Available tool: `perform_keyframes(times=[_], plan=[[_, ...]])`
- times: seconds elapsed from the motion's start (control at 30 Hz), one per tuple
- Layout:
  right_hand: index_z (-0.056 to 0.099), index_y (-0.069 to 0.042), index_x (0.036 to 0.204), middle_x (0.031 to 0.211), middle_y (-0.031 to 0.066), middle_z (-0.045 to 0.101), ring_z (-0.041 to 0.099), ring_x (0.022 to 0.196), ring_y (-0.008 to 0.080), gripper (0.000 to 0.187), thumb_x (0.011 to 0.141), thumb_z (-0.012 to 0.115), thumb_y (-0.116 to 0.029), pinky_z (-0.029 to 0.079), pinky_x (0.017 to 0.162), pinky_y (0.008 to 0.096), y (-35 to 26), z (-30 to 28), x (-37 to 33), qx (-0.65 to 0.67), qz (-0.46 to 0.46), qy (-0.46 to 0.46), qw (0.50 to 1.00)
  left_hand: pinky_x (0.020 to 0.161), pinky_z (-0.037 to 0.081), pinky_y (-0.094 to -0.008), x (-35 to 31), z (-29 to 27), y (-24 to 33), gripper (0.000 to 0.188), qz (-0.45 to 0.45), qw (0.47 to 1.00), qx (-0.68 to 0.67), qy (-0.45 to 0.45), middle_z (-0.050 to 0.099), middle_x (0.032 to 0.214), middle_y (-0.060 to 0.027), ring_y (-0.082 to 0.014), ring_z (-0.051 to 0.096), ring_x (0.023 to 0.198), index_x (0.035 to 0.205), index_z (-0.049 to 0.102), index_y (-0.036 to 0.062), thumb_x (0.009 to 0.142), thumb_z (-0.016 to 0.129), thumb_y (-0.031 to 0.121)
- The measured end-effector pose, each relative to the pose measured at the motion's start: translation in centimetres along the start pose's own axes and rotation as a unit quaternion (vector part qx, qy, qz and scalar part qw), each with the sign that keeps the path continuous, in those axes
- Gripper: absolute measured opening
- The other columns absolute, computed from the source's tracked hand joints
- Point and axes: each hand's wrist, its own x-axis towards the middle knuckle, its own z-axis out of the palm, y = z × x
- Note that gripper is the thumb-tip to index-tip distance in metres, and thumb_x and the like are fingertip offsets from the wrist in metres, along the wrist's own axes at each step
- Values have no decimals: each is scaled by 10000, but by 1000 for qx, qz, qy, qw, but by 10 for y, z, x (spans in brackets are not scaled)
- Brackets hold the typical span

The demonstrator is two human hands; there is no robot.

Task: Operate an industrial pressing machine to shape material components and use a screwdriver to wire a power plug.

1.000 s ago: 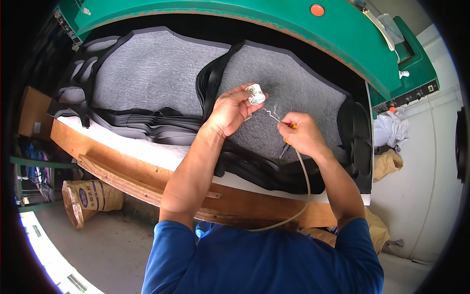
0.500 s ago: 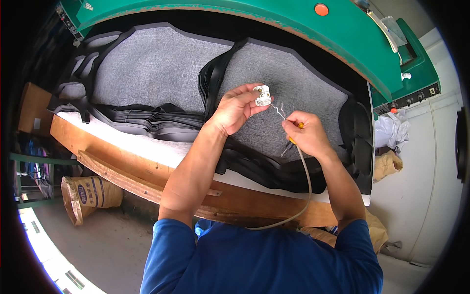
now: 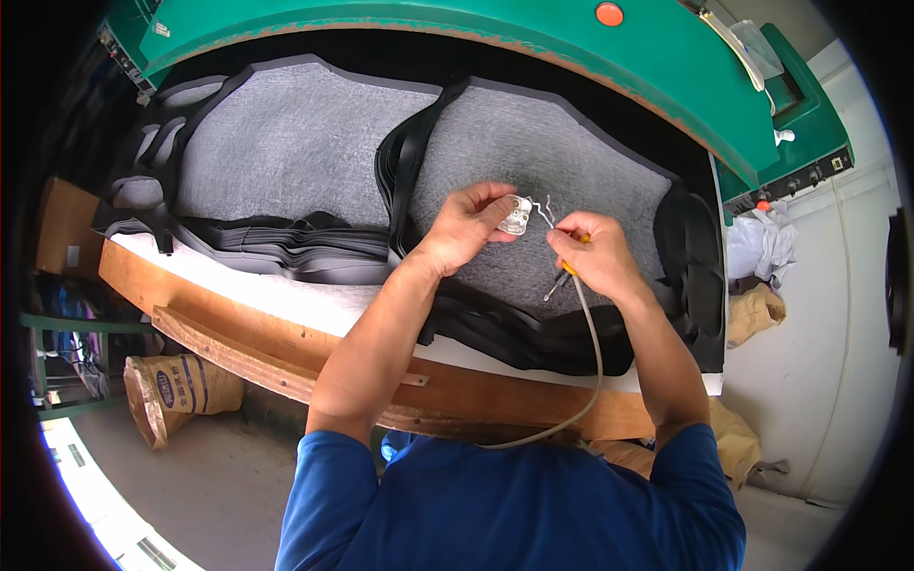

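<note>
Between the thumb and fingers of my left hand (image 3: 465,228) is a small white electrical fitting (image 3: 517,219) with brass-coloured terminals facing up. My right hand (image 3: 600,255) pinches a pale grey cable (image 3: 597,347) near its end. Thin bent wires (image 3: 546,213) stick out past the right fingertips and reach the upper right edge of the fitting; whether they touch it I cannot tell. A yellow-handled screwdriver (image 3: 569,270) is also held in the right hand, its metal tip pointing down and left. The cable hangs in a curve toward my body.
Beneath my hands lie large grey fabric-faced panels (image 3: 286,143) with black edging, stacked on a wooden-edged table (image 3: 219,305). A green machine beam (image 3: 457,33) spans the far side. A paper sack (image 3: 181,390) stands at lower left, and white plastic bags (image 3: 762,243) are at the right.
My left hand has lowered and turned the white fitting, bringing it close to the wire ends. The right hand keeps its hold on cable and screwdriver. The view has shifted slightly.
</note>
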Motion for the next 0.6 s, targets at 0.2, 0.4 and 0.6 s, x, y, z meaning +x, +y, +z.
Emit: perform_keyframes(times=[0.2, 0.4, 0.6], plan=[[649, 16, 850, 657, 44, 616, 559, 568, 81, 144, 885, 663, -123, 432, 516, 252, 6, -3, 0, 0, 2, 25, 1000, 681, 578, -264, -6, 12, 5, 246, -34, 976, 214, -7, 651, 987, -111, -151, 645, 821, 1148, 584, -56, 964, 549, 104], [659, 11, 861, 686, 43, 631, 585, 592, 85, 133, 884, 670, -119, 443, 521, 244, 4, -5, -1, 34, -22, 28, 999, 713, 546, -348, -6, 9, 1, 165, 80, 930, 357, 43, 688, 930, -154, -223, 684, 780, 1015, 651, -9, 894, 594, 88], [676, -7, 911, 701, 44, 642, 628, 641, 91, 133, 911, 649, -137, 446, 519, 224, -16, -12, -9, 110, 1, -37, 993, 718, 526, -309, -10, 9, 6, 174, 221, 822, 509, 127, 691, 904, -138, -202, 684, 784, 1013, 666, 6, 863, 633, 88]])
